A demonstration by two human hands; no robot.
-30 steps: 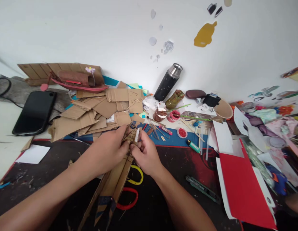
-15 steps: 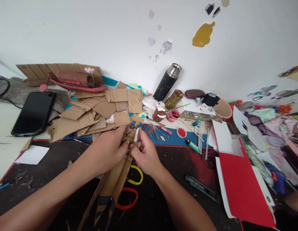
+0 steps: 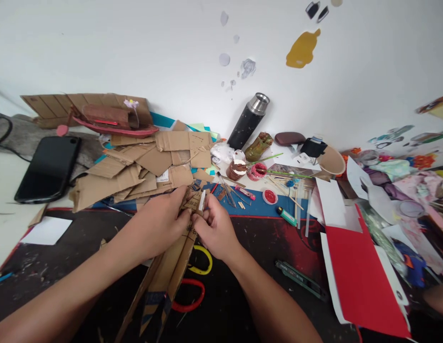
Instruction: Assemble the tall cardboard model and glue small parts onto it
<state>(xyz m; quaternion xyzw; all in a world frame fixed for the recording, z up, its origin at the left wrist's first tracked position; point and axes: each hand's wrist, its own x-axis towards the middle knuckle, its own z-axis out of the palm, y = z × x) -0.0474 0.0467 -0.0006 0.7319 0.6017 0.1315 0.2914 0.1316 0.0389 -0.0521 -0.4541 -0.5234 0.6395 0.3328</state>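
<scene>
My left hand [image 3: 160,224] and my right hand [image 3: 216,227] meet at the far end of a long folded cardboard piece [image 3: 167,274] that runs toward me over the dark mat. Both hands pinch that end, fingers curled around the cardboard edges. A small white strip [image 3: 202,200] sticks up between my fingertips. Under the cardboard lie scissors with a yellow handle [image 3: 206,257] and a red handle [image 3: 193,297].
A heap of cardboard scraps [image 3: 135,164] lies behind my hands, with a black phone [image 3: 46,166] at left. A black flask [image 3: 248,121], paint pots [image 3: 257,171], brushes, a green lighter [image 3: 287,216], a utility knife [image 3: 302,281] and red paper [image 3: 360,281] fill the right.
</scene>
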